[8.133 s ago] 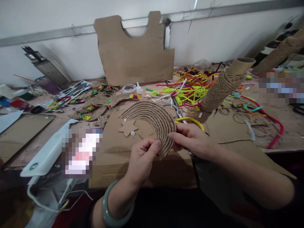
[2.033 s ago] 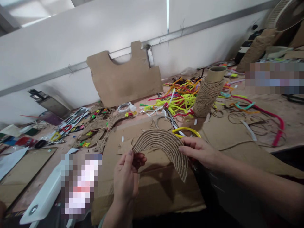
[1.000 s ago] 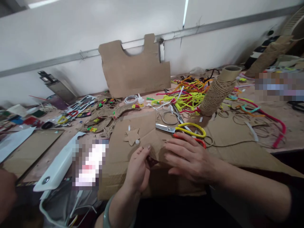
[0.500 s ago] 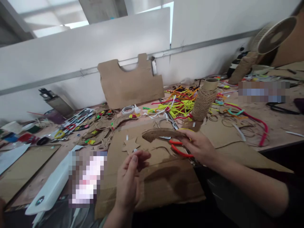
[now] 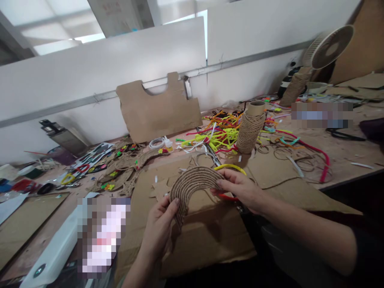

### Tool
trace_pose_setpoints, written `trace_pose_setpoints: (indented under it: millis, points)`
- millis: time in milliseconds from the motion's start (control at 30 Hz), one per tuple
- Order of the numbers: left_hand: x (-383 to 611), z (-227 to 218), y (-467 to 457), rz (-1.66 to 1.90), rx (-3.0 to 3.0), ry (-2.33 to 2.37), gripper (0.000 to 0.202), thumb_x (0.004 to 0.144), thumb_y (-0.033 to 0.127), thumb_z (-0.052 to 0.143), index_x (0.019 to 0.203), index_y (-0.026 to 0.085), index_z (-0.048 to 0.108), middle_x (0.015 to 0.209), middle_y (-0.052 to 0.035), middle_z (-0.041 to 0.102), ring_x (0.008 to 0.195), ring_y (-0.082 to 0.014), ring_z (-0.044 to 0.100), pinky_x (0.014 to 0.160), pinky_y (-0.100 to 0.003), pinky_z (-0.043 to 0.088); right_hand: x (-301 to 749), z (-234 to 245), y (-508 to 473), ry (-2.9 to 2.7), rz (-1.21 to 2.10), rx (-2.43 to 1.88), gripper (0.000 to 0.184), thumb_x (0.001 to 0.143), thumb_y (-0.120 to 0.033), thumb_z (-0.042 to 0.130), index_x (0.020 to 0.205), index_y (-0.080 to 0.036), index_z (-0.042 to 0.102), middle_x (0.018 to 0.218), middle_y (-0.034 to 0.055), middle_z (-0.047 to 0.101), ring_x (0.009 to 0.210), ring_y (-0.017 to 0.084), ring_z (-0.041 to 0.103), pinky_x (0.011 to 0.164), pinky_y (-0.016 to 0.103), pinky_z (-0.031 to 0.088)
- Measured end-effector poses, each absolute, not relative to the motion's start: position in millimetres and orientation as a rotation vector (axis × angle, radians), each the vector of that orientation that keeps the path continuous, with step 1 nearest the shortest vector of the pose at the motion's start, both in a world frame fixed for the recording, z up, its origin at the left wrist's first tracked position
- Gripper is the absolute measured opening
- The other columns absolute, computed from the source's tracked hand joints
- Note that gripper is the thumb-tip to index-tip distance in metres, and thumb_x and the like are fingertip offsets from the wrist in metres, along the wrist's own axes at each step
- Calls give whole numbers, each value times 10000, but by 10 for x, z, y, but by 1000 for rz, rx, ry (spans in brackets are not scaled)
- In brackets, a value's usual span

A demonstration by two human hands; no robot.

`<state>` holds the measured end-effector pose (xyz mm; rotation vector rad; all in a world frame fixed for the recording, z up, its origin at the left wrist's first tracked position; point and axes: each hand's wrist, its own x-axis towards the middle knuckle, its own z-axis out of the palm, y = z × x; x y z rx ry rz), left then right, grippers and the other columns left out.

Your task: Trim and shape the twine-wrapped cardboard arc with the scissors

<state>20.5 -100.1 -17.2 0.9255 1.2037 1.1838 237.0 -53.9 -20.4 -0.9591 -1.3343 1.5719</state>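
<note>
Two hands are holding one brown arch of coiled jute twine (image 5: pixel 192 185) above a flat cardboard sheet (image 5: pixel 207 236): left hand (image 5: pixel 160 226) pinching its near end, right hand (image 5: pixel 240 189) gripping the far end, likely steadying it for inspection. Behind it, a twine-wound cardboard spool (image 5: pixel 249 128) is standing beside tangled coloured pipe cleaners (image 5: pixel 220 134) on a cluttered wooden workbench (image 5: pixel 345 154), against a white partition wall (image 5: pixel 120 64).

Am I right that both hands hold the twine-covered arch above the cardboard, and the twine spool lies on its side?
Not quite. The head view shows the twine spool standing upright. Left hand and right hand do hold the twine-covered arch above the cardboard.
</note>
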Motion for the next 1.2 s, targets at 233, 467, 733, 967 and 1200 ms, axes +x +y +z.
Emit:
trace_pose_setpoints:
  millis: [233,467,733,967,1200]
  points:
    - [228,-137,-1034,1161,864,1192,207,661,309,721,732,129,649,601,-12,632,543,-91,555,521,-163,444,2426,-130,-458,-1625,1358,-1058,290,803,-419,516,871,-149,595,794,31,610,727,134,552,682,265,448]
    - [212,-168,-1045,1109,764,1201,231,653,329,728,736,141,622,576,-10,629,485,-85,544,465,-159,420,2458,-139,-404,-1731,1288,-1158,276,793,-396,479,713,-143,552,634,-15,457,590,97,412,543,225,315]
    - [246,-234,-1025,1133,789,1242,250,632,304,739,795,132,661,599,-5,625,510,-90,558,482,-166,432,2420,-145,-364,-1798,1306,-1138,277,788,-401,470,669,-155,518,608,-28,403,566,94,370,527,227,280]
    - [223,-239,-1029,1124,711,1262,240,639,304,740,792,145,646,606,-7,646,517,-92,579,470,-153,440,2508,-236,-364,-1902,1311,-1148,307,823,-425,434,689,-161,515,599,-34,387,555,88,352,499,217,272]
    - [168,-278,-978,1218,724,1254,287,658,314,734,890,173,640,806,-28,689,690,-139,646,633,-222,515,2579,-258,-348,-1884,1395,-1160,283,809,-401,474,664,-158,495,557,-50,363,498,63,321,449,197,245]
